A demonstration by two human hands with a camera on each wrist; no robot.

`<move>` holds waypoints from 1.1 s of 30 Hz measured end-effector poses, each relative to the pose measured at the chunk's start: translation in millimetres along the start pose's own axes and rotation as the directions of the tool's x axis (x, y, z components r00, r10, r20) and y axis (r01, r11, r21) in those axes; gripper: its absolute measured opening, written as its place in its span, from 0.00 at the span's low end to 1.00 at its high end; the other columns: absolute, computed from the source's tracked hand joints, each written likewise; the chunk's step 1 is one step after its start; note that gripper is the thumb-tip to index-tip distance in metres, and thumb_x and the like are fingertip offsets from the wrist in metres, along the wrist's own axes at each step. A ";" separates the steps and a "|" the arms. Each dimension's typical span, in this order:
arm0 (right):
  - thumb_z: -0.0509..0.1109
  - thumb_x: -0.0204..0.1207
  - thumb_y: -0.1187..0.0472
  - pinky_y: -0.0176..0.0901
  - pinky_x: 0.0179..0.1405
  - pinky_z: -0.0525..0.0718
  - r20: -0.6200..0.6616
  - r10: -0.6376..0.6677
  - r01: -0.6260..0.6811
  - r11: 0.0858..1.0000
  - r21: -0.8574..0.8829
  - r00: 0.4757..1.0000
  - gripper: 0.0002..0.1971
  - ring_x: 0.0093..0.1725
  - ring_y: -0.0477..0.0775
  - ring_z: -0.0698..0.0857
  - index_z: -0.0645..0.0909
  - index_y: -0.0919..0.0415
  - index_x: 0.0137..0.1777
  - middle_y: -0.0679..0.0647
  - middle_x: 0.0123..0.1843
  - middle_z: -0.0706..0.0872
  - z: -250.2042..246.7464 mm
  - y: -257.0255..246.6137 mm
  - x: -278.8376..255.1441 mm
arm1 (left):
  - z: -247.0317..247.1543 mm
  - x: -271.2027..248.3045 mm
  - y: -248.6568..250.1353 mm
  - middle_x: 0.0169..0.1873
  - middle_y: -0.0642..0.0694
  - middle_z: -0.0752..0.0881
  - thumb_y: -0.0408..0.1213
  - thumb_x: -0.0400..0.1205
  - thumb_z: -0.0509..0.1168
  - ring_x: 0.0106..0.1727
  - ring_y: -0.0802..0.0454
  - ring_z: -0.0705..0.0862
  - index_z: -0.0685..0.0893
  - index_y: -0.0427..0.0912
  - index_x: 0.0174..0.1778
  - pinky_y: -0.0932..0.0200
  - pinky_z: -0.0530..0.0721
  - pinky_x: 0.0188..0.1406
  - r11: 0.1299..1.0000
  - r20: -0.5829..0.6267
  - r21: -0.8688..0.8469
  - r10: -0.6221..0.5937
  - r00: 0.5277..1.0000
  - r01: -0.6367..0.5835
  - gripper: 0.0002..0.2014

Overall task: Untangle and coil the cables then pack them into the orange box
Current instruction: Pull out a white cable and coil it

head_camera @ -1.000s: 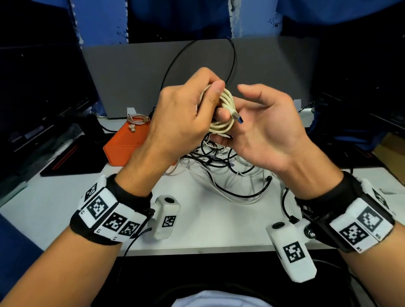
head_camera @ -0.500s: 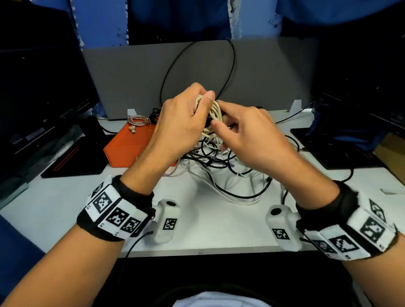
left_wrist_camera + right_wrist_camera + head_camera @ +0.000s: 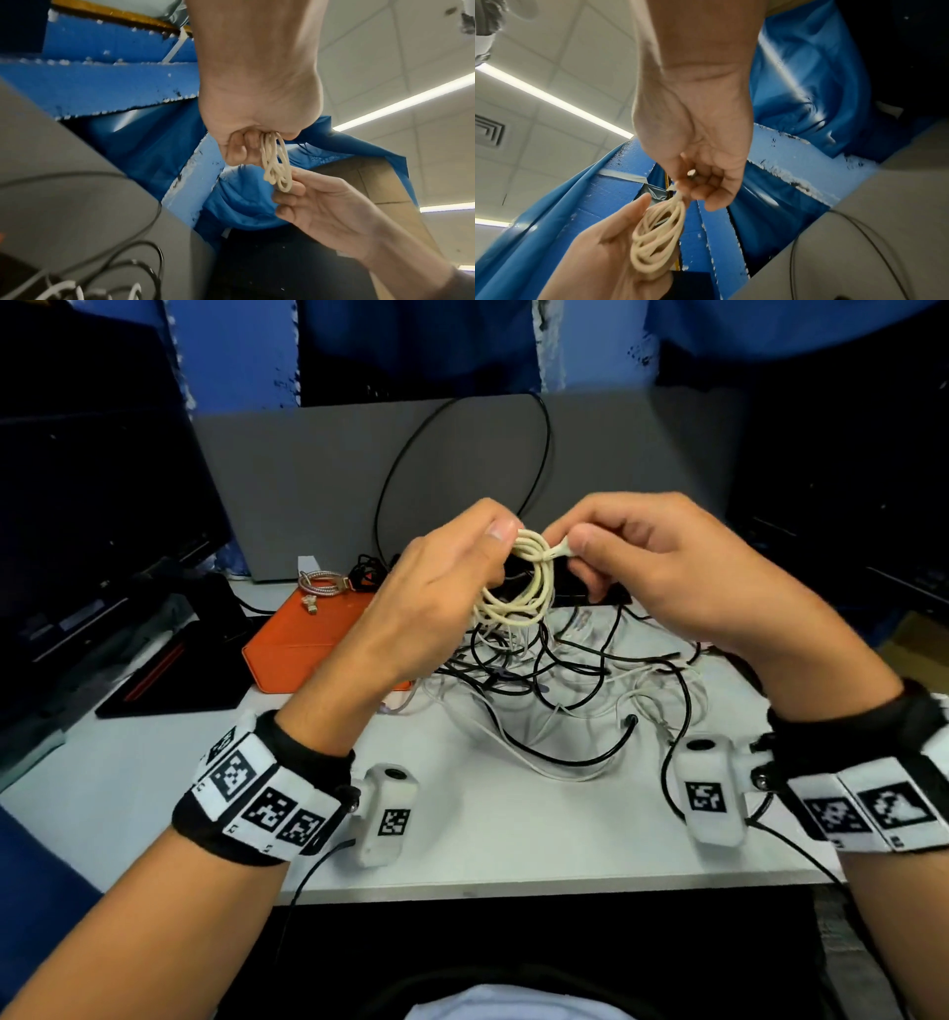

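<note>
A cream cable coil hangs in several loops above the table. My left hand grips its loops with curled fingers, thumb on top. My right hand pinches the cable's plug end at the top of the coil. The coil shows under my left hand in the left wrist view and against my left palm as the coil in the right wrist view. The orange box lies flat at the left, behind my left hand. A tangle of black and white cables lies on the white table below my hands.
A silver braided cable rests on the far edge of the orange box. A grey panel stands at the back with a black cable loop against it. Dark monitors flank both sides. A black tray lies left of the box.
My right hand turned from palm-up and open to pinching the plug end at the coil's top. Both hands dropped, then rose a little again with the coil.
</note>
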State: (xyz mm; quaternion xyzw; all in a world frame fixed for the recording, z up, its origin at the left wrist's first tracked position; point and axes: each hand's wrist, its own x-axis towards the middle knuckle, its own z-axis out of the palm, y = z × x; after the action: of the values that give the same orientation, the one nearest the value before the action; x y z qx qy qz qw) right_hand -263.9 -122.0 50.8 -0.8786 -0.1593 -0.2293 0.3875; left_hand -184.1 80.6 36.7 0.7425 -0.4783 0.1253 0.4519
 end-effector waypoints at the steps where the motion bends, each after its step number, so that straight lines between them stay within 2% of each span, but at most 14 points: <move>1: 0.62 0.90 0.62 0.55 0.43 0.81 -0.044 0.021 -0.017 0.996 0.082 0.999 0.12 0.36 0.54 0.76 0.88 0.63 0.57 0.55 0.34 0.79 3.2 0.0 0.9 | 2.7 1.0 -1.6 0.32 0.57 0.74 0.45 0.94 0.50 0.31 0.60 0.74 0.79 0.34 0.56 0.68 0.72 0.32 0.994 0.004 -0.107 -0.024 1.000 0.024 0.19; 4: 0.69 0.87 0.60 0.53 0.43 0.85 -0.148 0.097 -0.056 0.963 0.263 0.984 0.06 0.39 0.53 0.80 0.86 0.59 0.53 0.56 0.39 0.82 17.4 -3.5 4.4 | 8.7 2.0 -1.0 0.32 0.59 0.77 0.42 0.95 0.48 0.30 0.64 0.77 0.77 0.31 0.62 0.73 0.74 0.29 0.947 -0.004 -0.307 -0.102 0.995 0.095 0.18; 6: 0.72 0.86 0.58 0.52 0.43 0.88 -0.196 0.125 -0.055 0.943 0.329 0.973 0.04 0.39 0.55 0.82 0.83 0.57 0.51 0.58 0.41 0.84 27.5 -6.2 4.6 | 11.0 1.9 0.6 0.33 0.57 0.75 0.45 0.94 0.49 0.30 0.63 0.73 0.77 0.33 0.64 0.67 0.70 0.29 0.908 0.000 -0.401 -0.131 0.991 0.120 0.19; 9: 0.67 0.89 0.51 0.61 0.47 0.94 -0.207 0.176 -0.085 0.919 0.385 0.963 0.11 0.46 0.68 0.89 0.83 0.59 0.54 0.68 0.49 0.88 39.1 -9.6 3.8 | 13.3 1.4 1.3 0.34 0.47 0.70 0.48 0.92 0.51 0.31 0.53 0.64 0.79 0.40 0.63 0.57 0.64 0.28 0.828 0.034 -0.540 -0.160 0.987 0.153 0.18; 10: 0.63 0.90 0.50 0.62 0.45 0.94 -0.184 0.191 -0.105 0.912 0.396 0.964 0.15 0.49 0.68 0.91 0.84 0.60 0.57 0.68 0.52 0.90 41.2 -11.3 3.3 | 13.5 1.3 2.0 0.34 0.47 0.69 0.49 0.91 0.51 0.31 0.52 0.63 0.79 0.42 0.63 0.56 0.63 0.28 0.808 0.048 -0.565 -0.169 0.984 0.166 0.17; 12: 0.59 0.92 0.49 0.57 0.38 0.94 -0.163 0.182 -0.120 0.935 0.333 0.970 0.19 0.44 0.64 0.94 0.87 0.61 0.57 0.63 0.48 0.93 41.3 -12.3 3.1 | 13.3 0.5 3.3 0.33 0.49 0.70 0.48 0.91 0.51 0.30 0.53 0.64 0.79 0.42 0.63 0.53 0.59 0.28 0.806 0.062 -0.565 -0.170 0.983 0.175 0.16; 15: 0.60 0.92 0.49 0.52 0.35 0.91 -0.186 0.107 -0.098 0.993 0.061 0.977 0.23 0.28 0.54 0.90 0.84 0.65 0.43 0.59 0.31 0.90 34.2 -13.0 1.5 | 9.6 -3.0 2.9 0.31 0.50 0.74 0.46 0.93 0.50 0.30 0.54 0.70 0.76 0.42 0.63 0.55 0.65 0.28 0.958 0.030 -0.275 -0.074 0.997 0.079 0.15; 18: 0.60 0.91 0.46 0.41 0.31 0.78 -0.187 0.078 -0.108 0.982 -0.158 0.979 0.26 0.22 0.45 0.80 0.76 0.61 0.34 0.58 0.24 0.83 30.0 -12.9 -0.1 | 5.3 -6.9 5.7 0.30 0.35 0.76 0.47 0.94 0.49 0.29 0.39 0.72 0.74 0.44 0.64 0.43 0.70 0.28 1.000 0.058 -0.001 -0.005 0.998 0.005 0.14; 21: 0.61 0.89 0.41 0.48 0.30 0.71 -0.185 0.062 -0.111 0.957 -0.267 0.981 0.27 0.26 0.49 0.71 0.73 0.61 0.34 0.54 0.25 0.74 23.8 -15.8 -0.1 | 1.7 -7.3 9.5 0.24 0.49 0.75 0.54 0.92 0.54 0.24 0.56 0.71 0.71 0.46 0.66 0.59 0.67 0.24 0.993 0.117 0.114 0.012 0.993 -0.026 0.16; 25: 0.63 0.89 0.46 0.36 0.24 0.67 -0.206 0.045 -0.099 0.960 -0.263 0.978 0.26 0.25 0.45 0.71 0.69 0.54 0.29 0.47 0.24 0.70 19.5 -18.3 -2.1 | -2.2 -4.5 10.5 0.36 0.57 0.85 0.70 0.76 0.66 0.37 0.66 0.84 0.66 0.53 0.69 0.66 0.78 0.33 0.963 0.197 0.265 0.003 0.980 -0.056 0.33; 27: 0.62 0.90 0.46 0.38 0.27 0.70 -0.199 0.022 -0.062 0.979 -0.196 0.980 0.22 0.25 0.44 0.75 0.77 0.49 0.32 0.49 0.24 0.74 21.9 -18.3 -1.4 | -4.6 -2.5 9.0 0.35 0.59 0.84 0.74 0.72 0.65 0.38 0.69 0.83 0.64 0.57 0.70 0.66 0.76 0.33 0.938 0.183 0.343 -0.008 0.983 -0.056 0.37; 29: 0.62 0.91 0.47 0.44 0.29 0.77 -0.212 -0.001 -0.020 0.995 -0.099 0.977 0.16 0.24 0.45 0.80 0.88 0.52 0.48 0.48 0.27 0.81 23.7 -16.6 -0.1 | -8.4 0.3 6.5 0.35 0.60 0.84 0.75 0.70 0.64 0.37 0.69 0.83 0.65 0.58 0.71 0.64 0.77 0.35 0.934 0.127 0.355 -0.010 0.992 -0.036 0.38; 31: 0.63 0.90 0.48 0.43 0.29 0.81 -0.247 -0.011 0.010 1.000 -0.006 0.969 0.13 0.22 0.50 0.83 0.89 0.50 0.63 0.52 0.28 0.85 24.8 -14.1 1.2 | -12.3 3.5 3.4 0.34 0.69 0.84 0.72 0.71 0.66 0.37 0.72 0.82 0.69 0.54 0.71 0.71 0.75 0.36 0.952 0.042 0.305 -0.016 0.999 0.003 0.38; 33: 0.64 0.90 0.49 0.46 0.32 0.83 -0.272 -0.024 0.041 0.998 0.056 0.962 0.14 0.23 0.54 0.84 0.86 0.46 0.69 0.61 0.30 0.86 28.3 -12.8 1.9 | -13.7 5.4 2.2 0.34 0.76 0.82 0.68 0.73 0.69 0.38 0.75 0.82 0.72 0.51 0.71 0.74 0.74 0.37 0.963 -0.010 0.270 -0.023 1.000 0.025 0.36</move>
State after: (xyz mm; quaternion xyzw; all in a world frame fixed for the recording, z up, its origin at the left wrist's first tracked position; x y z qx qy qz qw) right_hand -260.3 -92.2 42.7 -0.8239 -0.1263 -0.3486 0.4285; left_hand -179.8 88.0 48.9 0.8025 -0.4463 0.1862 0.3494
